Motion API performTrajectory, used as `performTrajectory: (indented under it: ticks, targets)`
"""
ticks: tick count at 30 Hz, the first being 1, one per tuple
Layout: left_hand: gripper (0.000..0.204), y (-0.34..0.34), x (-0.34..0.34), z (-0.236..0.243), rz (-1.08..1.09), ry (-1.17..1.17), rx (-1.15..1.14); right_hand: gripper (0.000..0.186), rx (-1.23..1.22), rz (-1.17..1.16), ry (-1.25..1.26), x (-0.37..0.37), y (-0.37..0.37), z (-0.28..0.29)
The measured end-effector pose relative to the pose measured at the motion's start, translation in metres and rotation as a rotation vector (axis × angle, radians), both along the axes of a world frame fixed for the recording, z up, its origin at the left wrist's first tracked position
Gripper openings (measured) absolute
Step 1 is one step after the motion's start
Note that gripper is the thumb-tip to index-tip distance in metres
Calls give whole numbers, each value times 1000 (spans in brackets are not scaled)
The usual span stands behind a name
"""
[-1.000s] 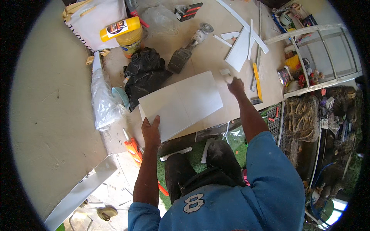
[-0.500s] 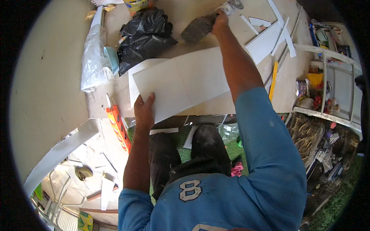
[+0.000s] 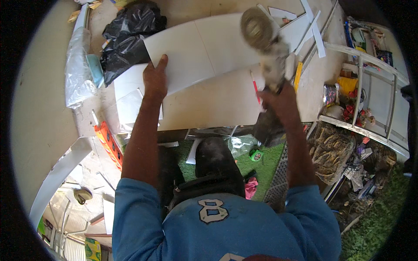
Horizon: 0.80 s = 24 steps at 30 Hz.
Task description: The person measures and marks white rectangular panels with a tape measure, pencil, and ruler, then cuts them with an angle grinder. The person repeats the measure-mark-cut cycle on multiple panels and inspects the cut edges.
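Note:
My left hand (image 3: 155, 78) grips the left end of a long white panel (image 3: 220, 45), with thumb on its top, lifted over the bench. A thin line crosses the panel. More white sheets (image 3: 130, 108) lie beneath, left of that hand. My right hand (image 3: 281, 102) is wrapped round a dusty angle grinder (image 3: 273, 65), held upright at the panel's right end, its blurred disc end (image 3: 257, 28) pointing away from me. A red pencil (image 3: 255, 86) lies beside the grinder, and a yellow ruler (image 3: 298, 76) to its right.
A black plastic bag (image 3: 124, 37) and clear wrapped bundle (image 3: 78, 69) lie left on the bench, an orange caulking tool (image 3: 109, 143) at its front-left. White offcuts (image 3: 311, 30) lie back right. Beside me stand a white metal frame (image 3: 361, 95) and clutter. A green tape measure (image 3: 256, 155) lies below.
My right hand has reached to the grinder, taken hold of it and lifted it back toward me. My left hand has shifted the white panel farther up the bench, uncovering sheets and the pencil.

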<state>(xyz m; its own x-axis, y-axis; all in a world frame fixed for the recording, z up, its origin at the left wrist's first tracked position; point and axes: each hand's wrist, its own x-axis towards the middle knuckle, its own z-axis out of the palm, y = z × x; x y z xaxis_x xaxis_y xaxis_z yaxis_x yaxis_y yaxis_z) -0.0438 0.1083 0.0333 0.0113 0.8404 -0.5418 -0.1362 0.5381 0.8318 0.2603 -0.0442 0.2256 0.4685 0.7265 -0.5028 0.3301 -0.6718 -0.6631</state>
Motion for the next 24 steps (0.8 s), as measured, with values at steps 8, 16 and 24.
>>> performTrajectory:
  ticks: [8,16,24]
  targets:
    - [44,0,13,-29,92,-18,-15,64,-203,177,-21,-20,-69,-73]
    - [51,5,17,-25,50,74,-35,64,-185,221,-17,-8,-79,-85]
    - [54,2,15,-21,27,36,-33,61,-198,248,-19,-6,-75,-102]
